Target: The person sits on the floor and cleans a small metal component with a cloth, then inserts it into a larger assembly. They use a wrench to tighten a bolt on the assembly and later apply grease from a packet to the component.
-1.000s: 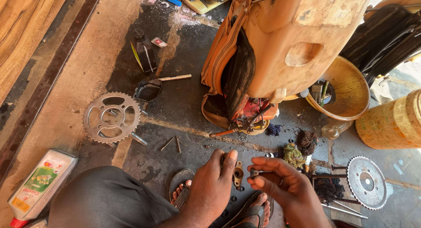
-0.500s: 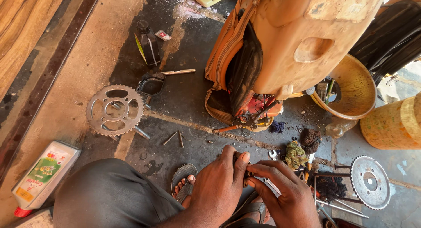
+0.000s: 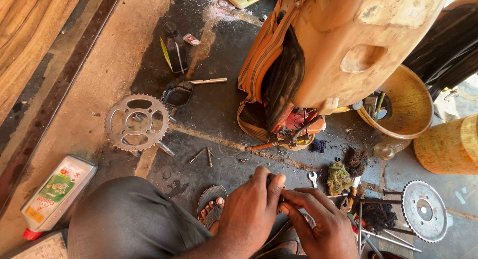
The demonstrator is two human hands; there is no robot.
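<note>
While two hands meet, two sprockets (toothed) — apart

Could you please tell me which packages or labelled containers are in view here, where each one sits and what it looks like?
Plastic bottle: lies on its side on the floor at lower left; white, with a red cap and a green and yellow label.
Dark bottle: stands on the oily floor at upper centre-left; black, with a yellow-green label.
Small packet: lies just right of the dark bottle; white and red.
Printed carton corner: bottom left edge; pale, mostly cut off.
</note>
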